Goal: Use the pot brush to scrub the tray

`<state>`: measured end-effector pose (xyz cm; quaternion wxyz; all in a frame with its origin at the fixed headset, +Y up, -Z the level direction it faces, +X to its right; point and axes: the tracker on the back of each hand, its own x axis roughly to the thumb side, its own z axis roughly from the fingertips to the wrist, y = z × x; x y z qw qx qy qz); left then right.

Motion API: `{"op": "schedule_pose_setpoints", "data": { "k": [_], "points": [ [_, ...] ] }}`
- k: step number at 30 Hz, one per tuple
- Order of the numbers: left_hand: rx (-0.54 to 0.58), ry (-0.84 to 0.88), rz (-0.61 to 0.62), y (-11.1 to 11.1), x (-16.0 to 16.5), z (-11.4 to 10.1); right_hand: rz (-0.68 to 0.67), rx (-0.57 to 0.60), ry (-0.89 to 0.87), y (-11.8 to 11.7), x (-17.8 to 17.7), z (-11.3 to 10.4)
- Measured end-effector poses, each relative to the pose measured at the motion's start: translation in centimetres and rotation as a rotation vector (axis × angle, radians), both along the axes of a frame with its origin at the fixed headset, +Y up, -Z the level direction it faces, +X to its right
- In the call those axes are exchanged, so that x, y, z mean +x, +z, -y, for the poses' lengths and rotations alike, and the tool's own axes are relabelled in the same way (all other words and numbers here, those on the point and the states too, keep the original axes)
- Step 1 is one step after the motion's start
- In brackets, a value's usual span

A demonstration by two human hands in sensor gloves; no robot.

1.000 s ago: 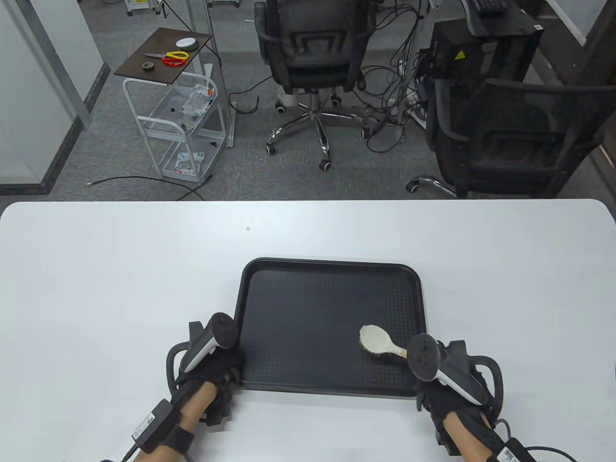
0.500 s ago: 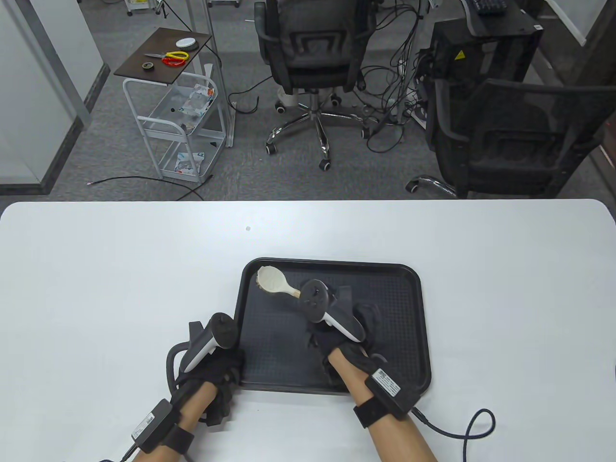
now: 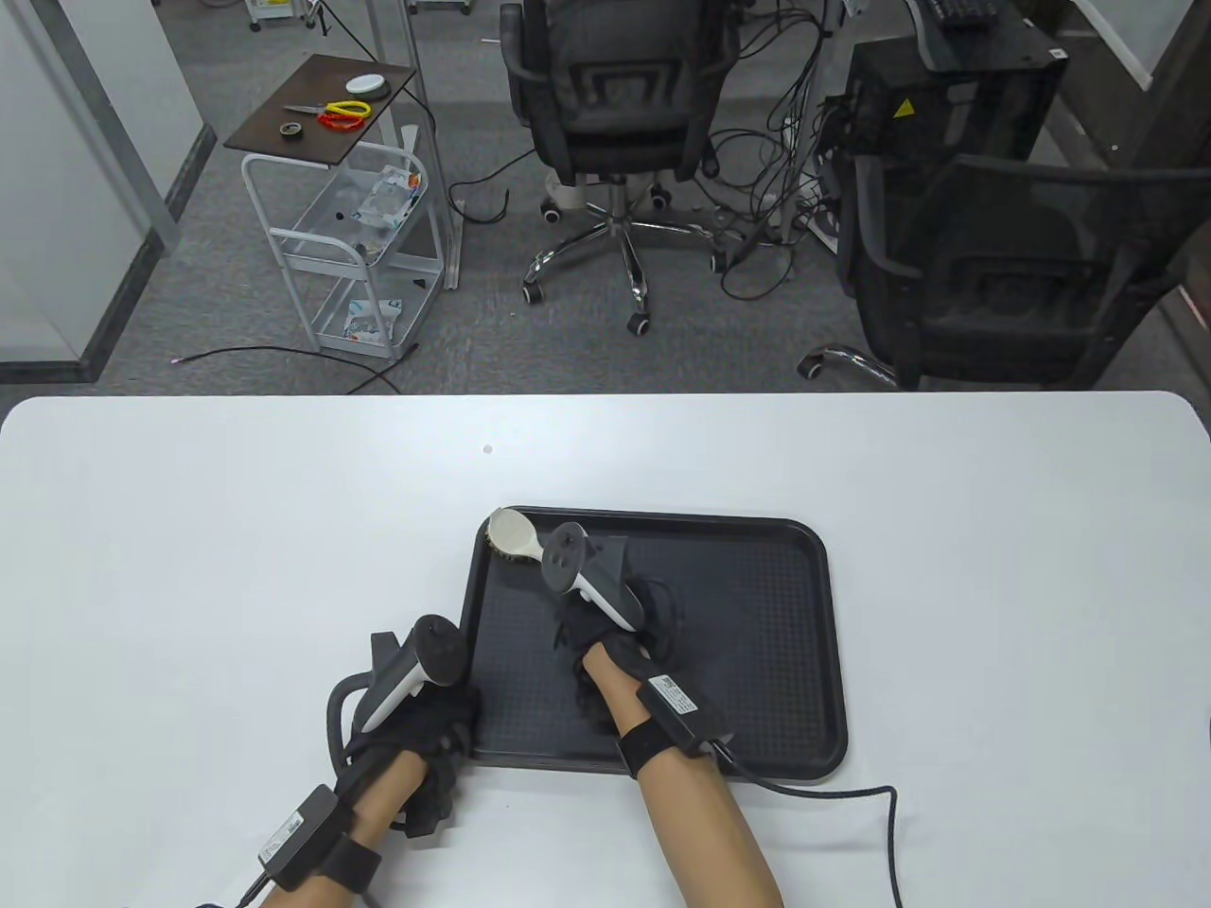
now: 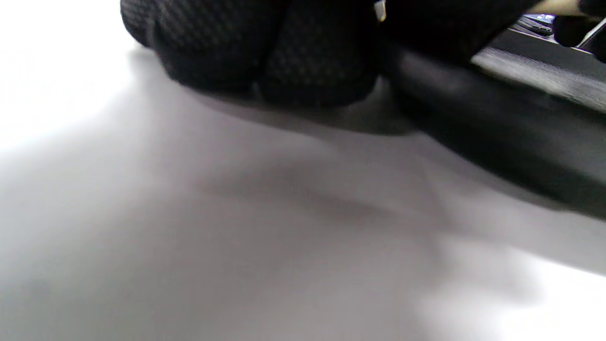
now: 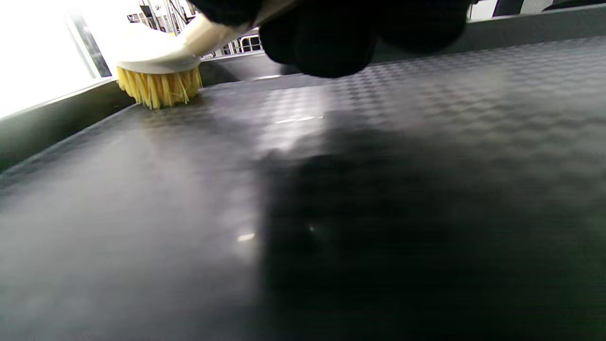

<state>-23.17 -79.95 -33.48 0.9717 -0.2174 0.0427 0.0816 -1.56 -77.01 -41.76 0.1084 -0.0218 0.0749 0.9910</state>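
A black textured tray (image 3: 747,605) lies on the white table near the front. My right hand (image 3: 615,615) grips the handle of a cream pot brush (image 3: 514,535) with yellow bristles. The brush head sits bristles-down at the tray's far left corner. In the right wrist view the bristles (image 5: 158,87) touch the tray floor (image 5: 378,189) next to the rim. My left hand (image 3: 430,705) presses on the tray's near left corner. In the left wrist view its fingers (image 4: 284,52) rest on the table against the tray's rim (image 4: 497,147).
The white table (image 3: 189,567) reaches out on all sides of the tray. My right wrist cable (image 3: 851,804) trails over the table in front of the tray. Office chairs and a small cart stand on the floor beyond the far edge.
My right hand has swept the brush from the tray's near right area across to the far left corner. The left hand has stayed on the near left corner.
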Motion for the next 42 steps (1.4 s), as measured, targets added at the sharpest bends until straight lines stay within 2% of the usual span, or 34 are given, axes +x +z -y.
{"op": "schedule_pose_setpoints", "data": {
  "k": [3, 14, 18, 21, 26, 29, 35, 39, 42],
  "points": [
    [-0.002, 0.005, 0.0, 0.0, 0.0, 0.0, 0.038, -0.004, 0.013, 0.5, 3.0, -0.3],
    [-0.001, 0.002, 0.0, 0.0, 0.0, 0.0, 0.309, -0.041, 0.09, 3.0, 19.6, -1.5],
    [-0.001, 0.001, 0.0, 0.0, 0.0, 0.0, 0.377, -0.041, 0.173, 3.8, 22.6, -2.1],
    [-0.001, 0.0, 0.0, 0.0, 0.0, 0.0, 0.393, -0.036, 0.209, 4.0, 23.4, -2.4],
    [-0.001, 0.0, -0.001, 0.0, 0.0, -0.1, 0.384, -0.019, 0.24, 4.2, 22.0, -3.2],
    [-0.002, 0.001, 0.0, 0.0, 0.0, -0.1, 0.301, 0.045, 0.178, 4.4, 19.4, -4.3],
    [-0.002, 0.001, 0.0, 0.0, 0.0, -0.1, 0.101, 0.094, 0.102, 4.8, 11.1, -5.7],
    [-0.002, 0.001, 0.0, 0.0, 0.0, -0.1, -0.006, 0.098, 0.062, 5.0, 5.4, -5.2],
    [-0.004, 0.004, 0.001, 0.0, 0.0, -0.1, -0.048, 0.075, 0.05, 5.0, 2.5, -4.4]
  ]
}}
